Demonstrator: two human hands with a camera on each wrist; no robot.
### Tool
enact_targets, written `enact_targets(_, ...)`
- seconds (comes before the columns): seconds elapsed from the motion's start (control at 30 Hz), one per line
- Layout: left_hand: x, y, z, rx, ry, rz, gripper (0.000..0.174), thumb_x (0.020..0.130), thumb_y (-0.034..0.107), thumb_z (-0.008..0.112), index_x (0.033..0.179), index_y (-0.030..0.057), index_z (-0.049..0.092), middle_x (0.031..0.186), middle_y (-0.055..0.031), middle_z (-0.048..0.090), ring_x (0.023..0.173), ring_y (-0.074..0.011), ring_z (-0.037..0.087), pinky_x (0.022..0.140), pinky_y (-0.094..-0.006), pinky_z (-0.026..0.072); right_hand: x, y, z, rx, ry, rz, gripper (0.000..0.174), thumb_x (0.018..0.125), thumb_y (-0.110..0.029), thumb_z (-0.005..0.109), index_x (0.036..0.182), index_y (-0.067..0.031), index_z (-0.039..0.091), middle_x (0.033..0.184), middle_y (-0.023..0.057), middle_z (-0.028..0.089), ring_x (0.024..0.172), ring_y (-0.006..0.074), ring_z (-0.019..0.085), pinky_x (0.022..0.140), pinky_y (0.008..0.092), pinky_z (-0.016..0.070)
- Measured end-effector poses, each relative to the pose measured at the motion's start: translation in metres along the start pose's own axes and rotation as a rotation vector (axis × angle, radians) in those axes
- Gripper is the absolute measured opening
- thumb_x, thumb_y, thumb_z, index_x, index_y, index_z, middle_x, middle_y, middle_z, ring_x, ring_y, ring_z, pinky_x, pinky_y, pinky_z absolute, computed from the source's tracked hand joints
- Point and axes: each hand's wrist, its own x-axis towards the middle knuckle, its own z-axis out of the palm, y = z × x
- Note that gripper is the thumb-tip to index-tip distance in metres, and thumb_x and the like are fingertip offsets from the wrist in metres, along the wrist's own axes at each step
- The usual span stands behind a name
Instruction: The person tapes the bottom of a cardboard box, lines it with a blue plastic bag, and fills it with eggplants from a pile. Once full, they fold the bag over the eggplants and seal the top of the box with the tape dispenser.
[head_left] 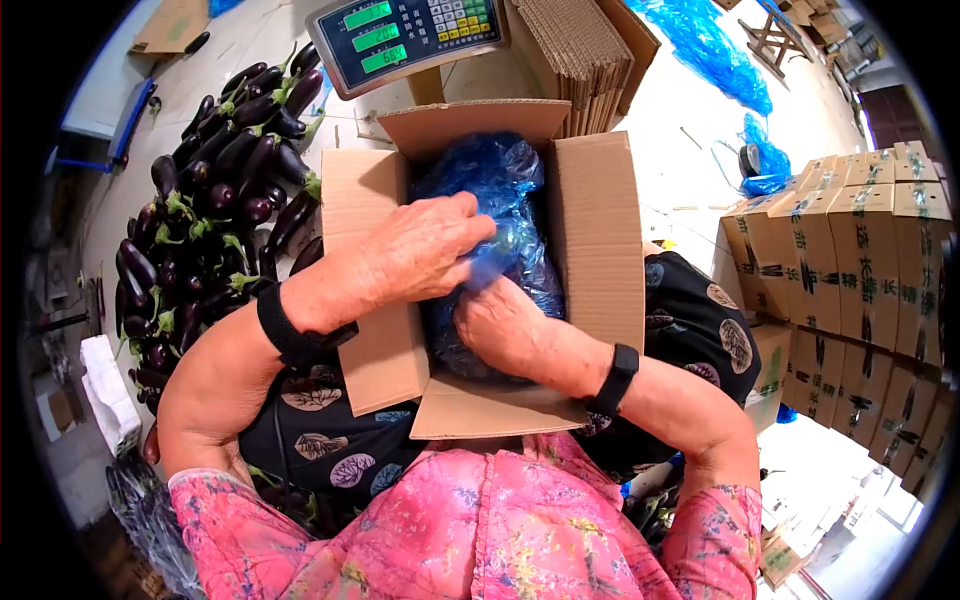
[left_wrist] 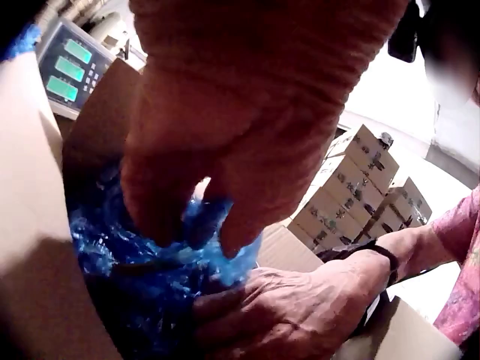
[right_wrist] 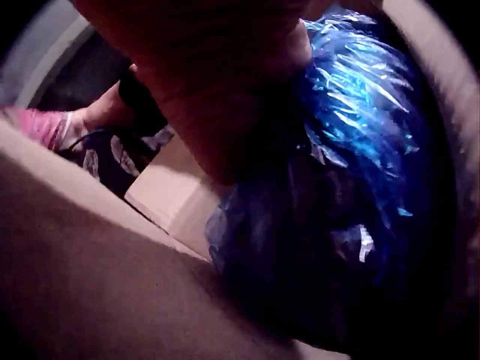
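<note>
A blue plastic bag (head_left: 510, 170) fills the open cardboard box (head_left: 600, 230), which sits between the person's legs. Its contents are hidden under crinkled film. The left hand (head_left: 425, 248) comes over the box's left flap and pinches a gathered part of the bag between thumb and fingers. Just below it, the right hand (head_left: 508, 328) has its fingers curled into the same gathered film, close to the left fingertips. In the left wrist view, blue film (left_wrist: 217, 225) shows between the left fingers, and the right hand (left_wrist: 292, 307) lies low against the bag. Film bulges beside the right hand in its wrist view.
A heap of eggplants (head_left: 220, 190) covers the floor at left. Beyond the box stands a scale with a lit green display (head_left: 380, 40), beside flattened cartons (head_left: 570, 60). Printed boxes (head_left: 840, 250) are stacked at right. More blue film (head_left: 710, 50) lies on the floor at the back.
</note>
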Motion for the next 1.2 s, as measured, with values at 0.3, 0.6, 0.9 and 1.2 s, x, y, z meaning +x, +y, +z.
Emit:
enact_targets(0.3,0.014,-0.030,0.036,-0.022,-0.222,-0.030,0.015,0.072,0.004,0.064,0.087,0.0014,0.063,0.083,-0.0175,0.058,0.085,-0.0405,0.059,0.074,-0.0482,0.0490,-0.042,0.004,-0.038,0.130,0.506,0.073,0.024,0.081,-0.017,0.057,0.099,-0.0012,0.063,0.119,0.0180,0.055,0.113,0.0307,0.051,0.091,0.0403,0.0424)
enact_targets(0.6,0.018,-0.019,-0.008,0.068,0.309,-0.094,0.055,0.077,0.005,0.071,0.130,0.0082,0.054,0.115,-0.0189,0.054,0.104,-0.0387,0.057,0.090,-0.0436,0.0488,0.010,0.029,-0.010,-0.099,0.209,0.060,0.015,0.073,-0.024,0.061,0.071,-0.0102,0.068,0.084,0.0063,0.063,0.091,0.0224,0.054,0.091,0.0379,0.0372)
enact_targets(0.9,0.010,-0.057,0.029,0.026,-0.015,-0.126,0.028,0.073,-0.006,0.057,0.098,0.0026,0.066,0.084,-0.0238,0.065,0.087,-0.0436,0.063,0.075,-0.0505,0.0505,-0.010,0.023,-0.009,0.037,0.319,0.096,0.012,0.075,-0.017,0.061,0.079,-0.0065,0.065,0.092,0.0081,0.063,0.097,0.0238,0.054,0.099,0.0431,0.0352)
enact_targets(1.2,-0.007,-0.018,0.030,0.275,0.089,0.022,0.009,0.076,0.002,0.064,0.085,0.0043,0.063,0.088,-0.0149,0.055,0.084,-0.0362,0.056,0.074,-0.0447,0.0484,-0.015,0.027,0.003,0.084,0.362,0.106,0.013,0.072,-0.017,0.061,0.079,-0.0066,0.065,0.089,0.0083,0.063,0.107,0.0261,0.052,0.100,0.0423,0.0350)
